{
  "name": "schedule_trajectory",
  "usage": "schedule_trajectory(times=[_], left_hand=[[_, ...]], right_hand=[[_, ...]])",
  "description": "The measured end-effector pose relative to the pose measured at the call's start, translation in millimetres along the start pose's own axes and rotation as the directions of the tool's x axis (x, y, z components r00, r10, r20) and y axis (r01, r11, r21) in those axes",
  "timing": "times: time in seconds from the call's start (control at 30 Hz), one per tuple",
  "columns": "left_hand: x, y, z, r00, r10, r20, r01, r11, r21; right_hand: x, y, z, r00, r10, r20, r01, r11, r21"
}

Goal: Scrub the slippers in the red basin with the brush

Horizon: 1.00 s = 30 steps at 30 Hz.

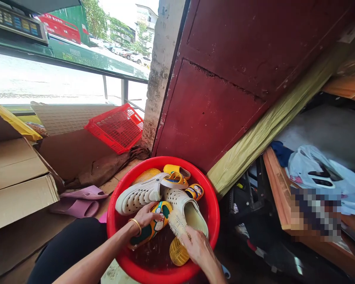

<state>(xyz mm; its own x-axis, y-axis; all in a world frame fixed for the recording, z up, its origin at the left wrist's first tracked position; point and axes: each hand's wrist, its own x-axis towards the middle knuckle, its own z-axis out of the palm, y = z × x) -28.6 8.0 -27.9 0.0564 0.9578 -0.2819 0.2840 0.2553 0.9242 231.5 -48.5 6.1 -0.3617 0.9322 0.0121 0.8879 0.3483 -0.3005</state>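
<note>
My left hand (144, 220) is closed round a yellow and green slipper (156, 221) with a cartoon figure on it, held over a red basin (211, 193). In my right hand (197, 245) is a scrubbing brush (176, 223), its pale bristles close to the slipper's right end. Two white clogs with holes lie in the basin, a left clog (139, 195) and a right clog (192, 213). Behind them sit a yellow clog (175, 180) and a small yellow cartoon shoe (194, 191). A round yellow ribbed thing (178, 251) lies under my right hand. Dark water shows at the bottom.
Pink slippers (83, 201) lie left of the basin beside a cardboard box (17, 181). A red plastic crate (118, 128) leans by the wall. The dark red door (219, 110) stands behind the basin. On the right, a wooden shelf (279, 193) holds plastic bags (322, 173).
</note>
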Motion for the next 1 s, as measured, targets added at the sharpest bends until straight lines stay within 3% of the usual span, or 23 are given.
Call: schedule_trajectory(times=[0.1,0.23,0.37,0.6,0.7,0.8,1.0], left_hand=[[1,-1,4.3,0.999,0.010,0.031,-0.009,1.000,-0.025],[-5,-1,15.0,0.997,0.039,0.068,-0.038,0.999,-0.028],[-11,-2,17.3,0.996,0.087,0.020,-0.086,0.996,-0.034],[-4,-3,-1.0,0.998,0.068,-0.011,-0.068,0.997,0.022],[-4,-1,-0.3,0.997,0.073,0.040,-0.077,0.991,0.112],[-11,-1,12.5,0.995,0.058,0.087,-0.080,0.960,0.269],[-20,-3,31.7,0.988,-0.033,0.154,-0.058,0.834,0.548]], right_hand=[[-2,3,-5,0.999,0.014,-0.039,-0.012,0.999,0.040],[15,-20,-3,0.987,-0.004,-0.164,0.010,0.999,0.036],[25,-30,0,0.991,-0.030,-0.128,0.029,0.999,-0.015],[1,11,-10,0.999,-0.001,0.035,0.004,0.997,-0.071],[2,13,-9,0.999,-0.016,-0.042,0.016,1.000,-0.005],[9,-1,4,0.984,-0.039,-0.176,0.042,0.999,0.014],[10,-11,47,0.987,-0.006,-0.158,-0.027,0.978,-0.206]])
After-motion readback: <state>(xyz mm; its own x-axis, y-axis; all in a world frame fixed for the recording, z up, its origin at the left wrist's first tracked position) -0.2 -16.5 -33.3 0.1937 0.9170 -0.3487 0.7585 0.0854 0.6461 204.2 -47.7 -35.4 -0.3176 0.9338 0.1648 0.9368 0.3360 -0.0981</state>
